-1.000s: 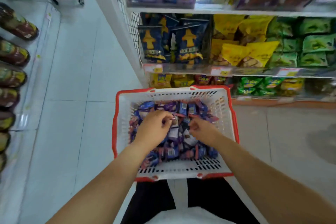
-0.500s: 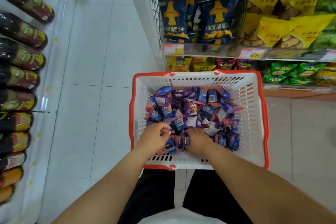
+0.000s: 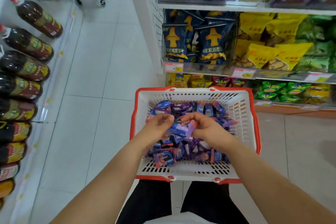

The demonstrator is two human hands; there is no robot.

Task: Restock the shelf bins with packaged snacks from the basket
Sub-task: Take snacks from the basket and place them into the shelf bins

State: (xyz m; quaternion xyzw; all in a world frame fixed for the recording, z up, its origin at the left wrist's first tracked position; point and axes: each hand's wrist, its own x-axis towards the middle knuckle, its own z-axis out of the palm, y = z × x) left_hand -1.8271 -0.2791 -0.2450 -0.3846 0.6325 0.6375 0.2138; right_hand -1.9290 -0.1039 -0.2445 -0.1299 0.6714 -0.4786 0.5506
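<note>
1. A heap of small wrapped snacks (image 3: 183, 149) is carried in the basket (image 3: 243, 125) on the floor.
2. One light, crinkly, slippery packet (image 3: 179, 129) is pinched jointly by the left hand (image 3: 159, 125) and right hand (image 3: 205, 126).
3. Flat faces are judged the safest hold.

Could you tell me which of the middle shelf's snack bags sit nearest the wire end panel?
The dark blue bags; the yellow and green ones lie farther right.

Both hands (image 3: 183, 129) on purple snack packets (image 3: 180, 130) over red-rimmed basket (image 3: 241, 114)
</note>
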